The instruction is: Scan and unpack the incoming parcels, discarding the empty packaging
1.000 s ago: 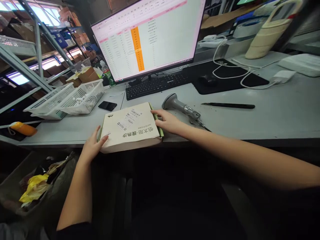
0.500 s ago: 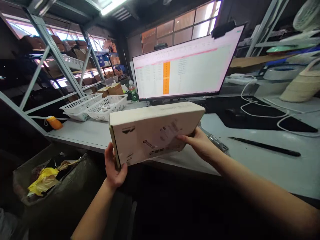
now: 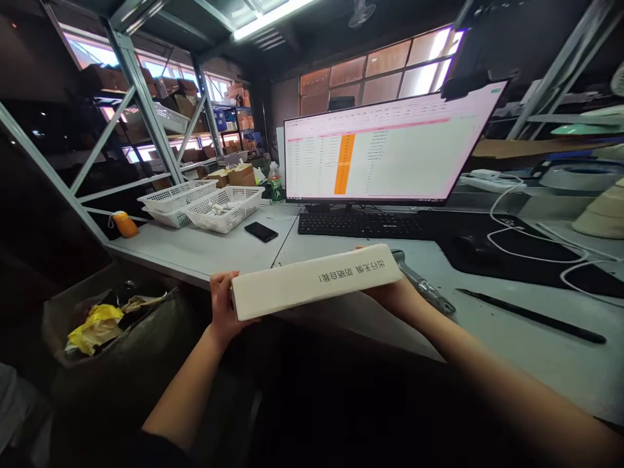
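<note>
A flat white cardboard box (image 3: 312, 283) is held up just past the table's front edge, one narrow side facing me. Dark printed characters run upside down along that side. My left hand (image 3: 225, 304) is closed around the box's left end, its fingers curling over the corner. At the right end, my right hand (image 3: 390, 291) grips the box; most of its fingers are hidden behind and under it. Beyond my right hand lies a grey plastic-wrapped package (image 3: 424, 286) on the table.
A monitor (image 3: 390, 156) stands behind a black keyboard (image 3: 361, 224). White baskets (image 3: 227, 221), a phone (image 3: 261, 231) and an orange bottle (image 3: 125, 224) are on the left. A long black pen-like tool (image 3: 531, 315) lies right. A lined bin (image 3: 160, 325) holds a yellow bag below left.
The box has been tilted and lowered, so its narrow printed side faces me instead of the broad labelled face. Both hands keep hold of it. The keyboard and phone have come into view.
</note>
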`<state>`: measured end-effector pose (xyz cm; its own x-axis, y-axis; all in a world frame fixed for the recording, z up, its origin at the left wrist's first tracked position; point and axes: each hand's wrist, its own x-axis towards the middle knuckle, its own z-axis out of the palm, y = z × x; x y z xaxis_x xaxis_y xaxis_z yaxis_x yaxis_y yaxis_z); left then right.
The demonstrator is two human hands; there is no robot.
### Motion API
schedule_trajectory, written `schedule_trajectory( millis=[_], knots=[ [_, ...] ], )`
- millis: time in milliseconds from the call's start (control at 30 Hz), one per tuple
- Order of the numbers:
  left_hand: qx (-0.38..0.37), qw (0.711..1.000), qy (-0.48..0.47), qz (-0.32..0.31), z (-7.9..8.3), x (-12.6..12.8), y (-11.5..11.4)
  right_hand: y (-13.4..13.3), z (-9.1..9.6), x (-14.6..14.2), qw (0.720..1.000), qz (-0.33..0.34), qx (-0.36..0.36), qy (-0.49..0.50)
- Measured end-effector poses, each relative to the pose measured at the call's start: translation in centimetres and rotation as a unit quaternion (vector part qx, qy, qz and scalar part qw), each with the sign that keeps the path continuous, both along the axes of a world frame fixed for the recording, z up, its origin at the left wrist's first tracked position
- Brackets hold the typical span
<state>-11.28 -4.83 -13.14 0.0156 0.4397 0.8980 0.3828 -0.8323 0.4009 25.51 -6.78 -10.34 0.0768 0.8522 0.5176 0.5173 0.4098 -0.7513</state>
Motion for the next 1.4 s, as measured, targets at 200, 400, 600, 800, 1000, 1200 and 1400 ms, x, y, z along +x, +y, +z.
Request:
schedule_trajectory(
  millis=[200, 400, 600, 800, 1000, 1200, 1400],
  knots=[
    [0.062, 0.985, 0.159, 0.001, -2.6, -1.9, 0.0, -1.6, -0.7, 2.2, 0.977, -0.068, -0.023, -0.199],
    [0.173, 0.967, 0.186, 0.010, -4.6, -1.5, -1.4, -2.6, -0.6, 2.5, 0.944, -0.051, -0.006, -0.326],
    [0.219, 0.954, 0.203, 0.019, -3.3, -0.3, -1.7, -5.2, 1.4, -1.5, 0.918, 0.061, 0.162, -0.358],
    [0.204, 0.959, 0.195, -0.003, -2.7, 0.4, -2.2, -6.8, -0.2, -5.3, 0.870, 0.117, 0.229, -0.420],
    [0.197, 0.962, 0.187, -0.022, -2.2, 1.2, -3.2, -7.0, -1.2, -5.8, 0.871, 0.041, 0.314, -0.376],
    [0.197, 0.969, 0.148, -0.011, -2.1, 1.0, -2.8, -7.5, -1.1, -5.2, 0.854, 0.041, 0.355, -0.378],
    [0.137, 0.986, 0.089, 0.010, -1.6, 0.6, -3.0, -8.2, -0.3, -5.1, 0.838, 0.058, 0.414, -0.350]
  ],
)
